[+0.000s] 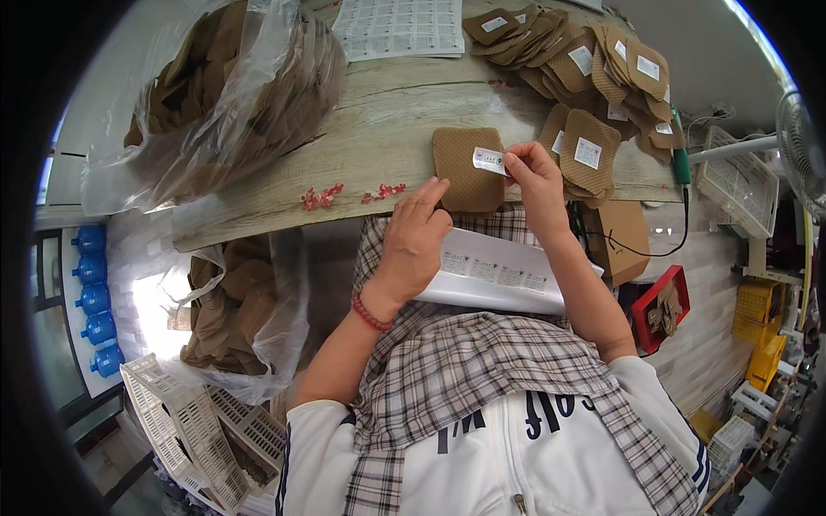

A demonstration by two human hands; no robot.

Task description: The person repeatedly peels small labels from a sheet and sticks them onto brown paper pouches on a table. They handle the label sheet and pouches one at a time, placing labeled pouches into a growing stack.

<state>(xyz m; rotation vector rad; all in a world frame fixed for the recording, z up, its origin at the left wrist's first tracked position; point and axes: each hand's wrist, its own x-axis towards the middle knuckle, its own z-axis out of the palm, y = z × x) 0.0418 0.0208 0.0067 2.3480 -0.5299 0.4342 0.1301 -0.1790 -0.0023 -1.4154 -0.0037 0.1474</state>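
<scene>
A brown textured fabric pad [456,176] with rounded corners lies at the near edge of the table. With thumb and finger, my right hand [540,189] pinches the right end of a white printed label [487,160] over the pad's right side. Whether the label is fully stuck down, I cannot tell. My left hand [411,248] rests its stretched fingertips on the pad's lower left edge, with nothing seen in it. Across my lap is a white backing sheet [516,297] bearing a row of similar labels.
Labelled brown pads [594,155] pile up at the right; a clear bag [232,95] of brown pieces fills the left. Label sheets [400,30] lie at the back. A green-handled tool [681,163] with a cord hangs by the right edge. Below stand another bag [245,310] and white crates [185,430].
</scene>
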